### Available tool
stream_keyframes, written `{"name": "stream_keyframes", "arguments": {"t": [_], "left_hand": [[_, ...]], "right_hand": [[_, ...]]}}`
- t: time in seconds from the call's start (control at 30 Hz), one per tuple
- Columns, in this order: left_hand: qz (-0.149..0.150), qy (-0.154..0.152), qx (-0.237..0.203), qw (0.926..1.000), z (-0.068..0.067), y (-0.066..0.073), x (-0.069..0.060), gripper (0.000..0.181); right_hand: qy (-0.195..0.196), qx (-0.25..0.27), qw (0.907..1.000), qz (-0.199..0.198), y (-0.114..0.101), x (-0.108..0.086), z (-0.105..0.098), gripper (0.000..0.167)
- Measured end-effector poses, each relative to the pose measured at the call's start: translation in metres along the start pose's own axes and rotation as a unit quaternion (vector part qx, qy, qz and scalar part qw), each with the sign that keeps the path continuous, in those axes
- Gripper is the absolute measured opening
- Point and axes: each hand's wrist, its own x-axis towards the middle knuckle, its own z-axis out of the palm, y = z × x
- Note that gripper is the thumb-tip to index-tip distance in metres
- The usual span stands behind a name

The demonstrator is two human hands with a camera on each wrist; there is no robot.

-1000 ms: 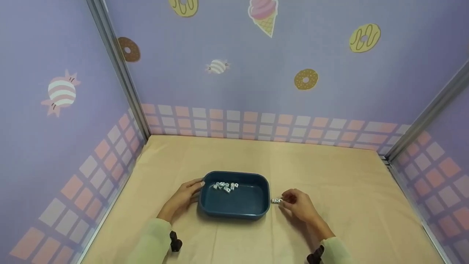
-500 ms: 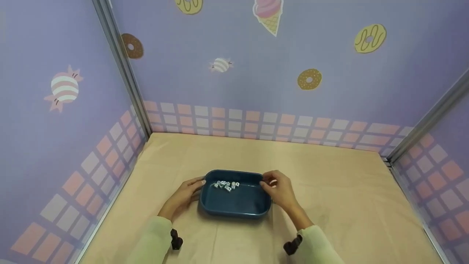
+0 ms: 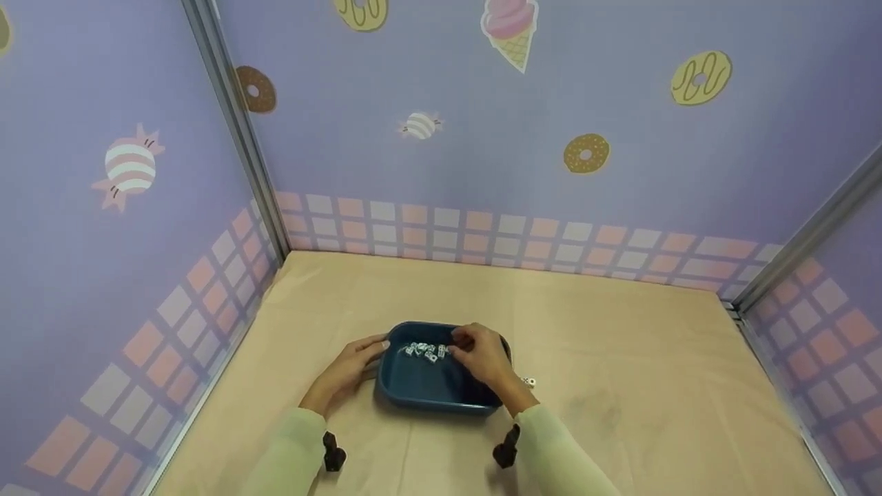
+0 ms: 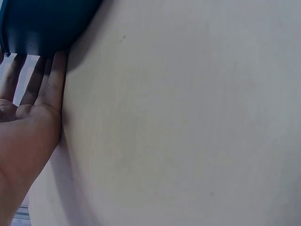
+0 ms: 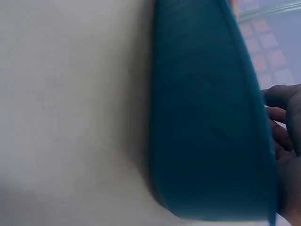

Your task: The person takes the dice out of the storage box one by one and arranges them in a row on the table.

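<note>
A dark blue rectangular tray (image 3: pixel 441 408) stands on the cloth, with a small heap of white dice (image 3: pixel 422 349) near its back left. My left hand (image 3: pixel 344 372) rests against the tray's left side, thumb on the rim. In the left wrist view its straight fingers (image 4: pixel 56 77) touch the outer wall. My right hand (image 3: pixel 486 355) is over the inside of the tray, beside the heap, thumb and fingers pinching a die that they largely hide. More white dice (image 3: pixel 529 382) lie on the cloth just right of the tray, partly behind the right wrist.
A beige cloth (image 3: pixel 620 344) covers the table. Purple walls (image 3: pixel 482 158) with sweets printed on them enclose the back and both sides, joined by metal corner posts (image 3: pixel 238 131). In the right wrist view the tray's outer wall (image 5: pixel 207 117) blocks most of the scene.
My right hand has moved left from the dice on the cloth, over the tray's right rim, to beside the heap. The left hand stays at the tray's left side.
</note>
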Motion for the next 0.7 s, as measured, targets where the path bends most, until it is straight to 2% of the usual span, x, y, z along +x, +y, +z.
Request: {"name": "stream_keyframes", "arguments": {"t": [0.1,0.3,0.57,0.7], "left_hand": [[0.0,-0.002,-0.005,1.0,0.0,0.0,-0.001,0.059],[0.005,-0.001,-0.007,1.0,0.001,0.001,-0.001,0.061],[0.003,0.001,-0.002,1.0,0.0,-0.001,0.001,0.063],[0.003,0.002,-0.004,1.0,0.0,-0.001,0.0,0.063]], "right_hand": [[-0.003,-0.013,0.9999,0.007,0.003,0.0,0.008,0.029],[0.008,-0.046,0.9988,-0.013,0.008,0.0,0.016,0.03],[-0.028,-0.092,0.9952,-0.017,0.011,-0.001,0.019,0.033],[-0.039,-0.108,0.9931,-0.022,0.011,-0.002,0.019,0.028]]}}
